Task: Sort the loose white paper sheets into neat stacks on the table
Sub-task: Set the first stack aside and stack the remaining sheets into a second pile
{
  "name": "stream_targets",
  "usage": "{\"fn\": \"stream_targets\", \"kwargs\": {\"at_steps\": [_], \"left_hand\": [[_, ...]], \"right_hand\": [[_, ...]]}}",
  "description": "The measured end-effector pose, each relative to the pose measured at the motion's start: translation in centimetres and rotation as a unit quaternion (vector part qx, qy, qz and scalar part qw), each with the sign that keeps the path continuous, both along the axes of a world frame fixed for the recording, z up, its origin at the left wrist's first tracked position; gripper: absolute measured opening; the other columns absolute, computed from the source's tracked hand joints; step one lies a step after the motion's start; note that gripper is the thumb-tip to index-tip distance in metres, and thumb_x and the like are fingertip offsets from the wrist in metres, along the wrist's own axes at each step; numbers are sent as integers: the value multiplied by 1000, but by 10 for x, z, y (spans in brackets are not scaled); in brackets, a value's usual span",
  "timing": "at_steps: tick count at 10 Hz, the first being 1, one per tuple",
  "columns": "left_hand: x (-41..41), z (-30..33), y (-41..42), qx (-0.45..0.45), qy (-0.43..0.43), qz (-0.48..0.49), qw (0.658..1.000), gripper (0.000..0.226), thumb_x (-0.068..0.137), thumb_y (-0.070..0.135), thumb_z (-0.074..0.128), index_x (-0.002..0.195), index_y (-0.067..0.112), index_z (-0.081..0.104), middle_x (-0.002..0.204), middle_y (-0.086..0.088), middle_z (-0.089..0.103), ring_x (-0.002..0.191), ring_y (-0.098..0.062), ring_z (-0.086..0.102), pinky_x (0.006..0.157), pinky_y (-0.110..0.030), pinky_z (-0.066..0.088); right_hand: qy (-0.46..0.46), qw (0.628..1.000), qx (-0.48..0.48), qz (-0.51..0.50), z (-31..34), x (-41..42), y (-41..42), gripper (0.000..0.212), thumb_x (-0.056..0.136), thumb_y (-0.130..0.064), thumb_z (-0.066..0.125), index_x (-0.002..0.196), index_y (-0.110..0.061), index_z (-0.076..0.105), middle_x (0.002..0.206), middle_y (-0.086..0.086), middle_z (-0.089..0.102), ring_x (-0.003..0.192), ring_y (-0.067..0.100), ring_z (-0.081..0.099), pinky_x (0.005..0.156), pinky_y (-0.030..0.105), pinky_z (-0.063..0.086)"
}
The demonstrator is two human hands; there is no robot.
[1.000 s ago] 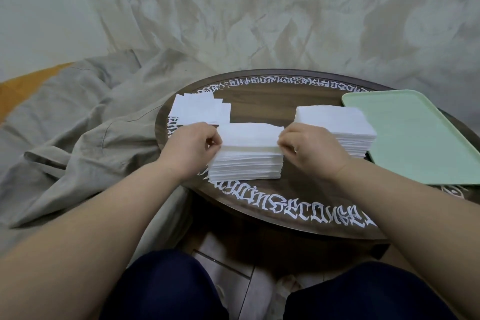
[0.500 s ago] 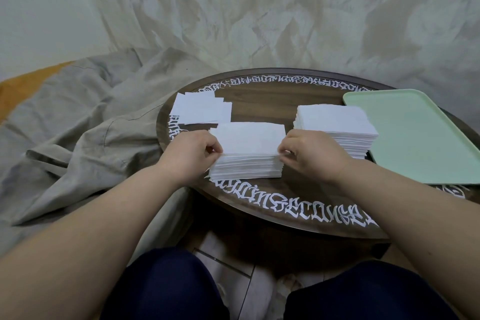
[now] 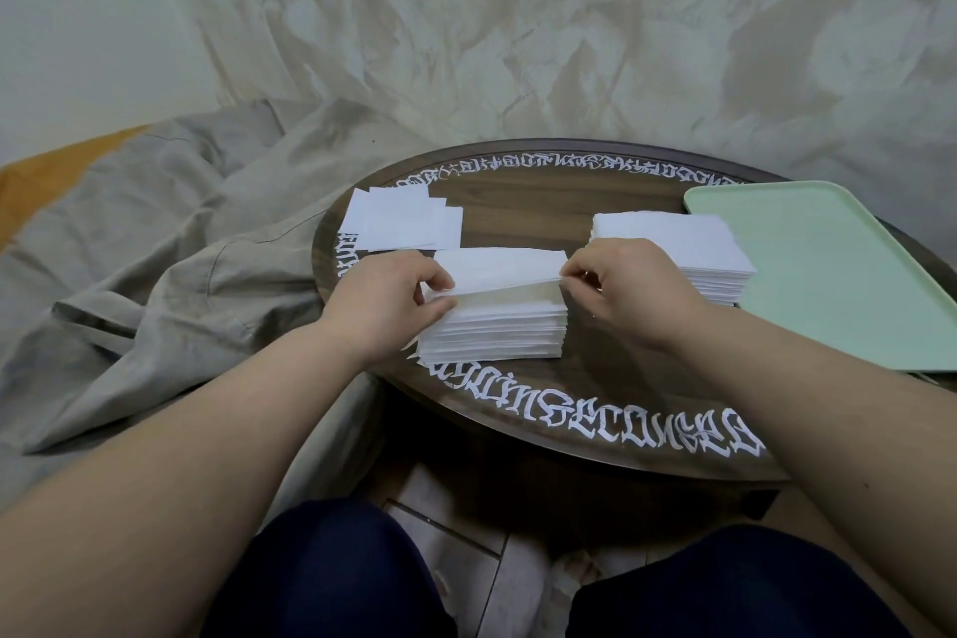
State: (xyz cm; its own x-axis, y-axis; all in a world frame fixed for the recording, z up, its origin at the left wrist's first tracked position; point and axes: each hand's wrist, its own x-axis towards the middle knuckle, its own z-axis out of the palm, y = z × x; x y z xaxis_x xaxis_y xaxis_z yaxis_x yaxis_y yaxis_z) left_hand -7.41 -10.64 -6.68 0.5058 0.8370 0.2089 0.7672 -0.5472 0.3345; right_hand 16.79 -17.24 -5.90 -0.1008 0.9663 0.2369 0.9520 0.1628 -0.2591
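Observation:
A thick stack of white paper sheets [image 3: 494, 332] stands at the near middle of the round dark table [image 3: 549, 192]. Its top sheet [image 3: 505, 267] is lifted at the near edge. My left hand [image 3: 386, 298] pinches the sheet's left end and my right hand [image 3: 629, 288] pinches its right end. A second neat stack [image 3: 689, 249] stands just right of it, partly behind my right hand. Several loose sheets [image 3: 404, 225] lie fanned out at the table's far left.
A pale green tray [image 3: 828, 269] lies on the table's right side, right beside the second stack. White lettering rings the table rim. A crumpled grey cloth [image 3: 155, 249] is heaped left of the table. My knees show below the table's near edge.
Both hands have peeled the top sheet up from the middle stack; a gap now shows under its near edge. The other stacks and tray have not moved.

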Motion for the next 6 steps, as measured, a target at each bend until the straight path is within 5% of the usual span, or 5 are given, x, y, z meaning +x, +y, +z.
{"fn": "stream_targets", "kwargs": {"at_steps": [6], "left_hand": [[1,4,9,-49,-52,-16,997,17,76,32,78,86,23,66,79,17,54,69,5,53,72,-17,38]], "right_hand": [[-2,1000,-2,-7,3,2,2,17,91,-22,57,97,-15,71,96,3,69,89,23,61,81,32,47]]}}
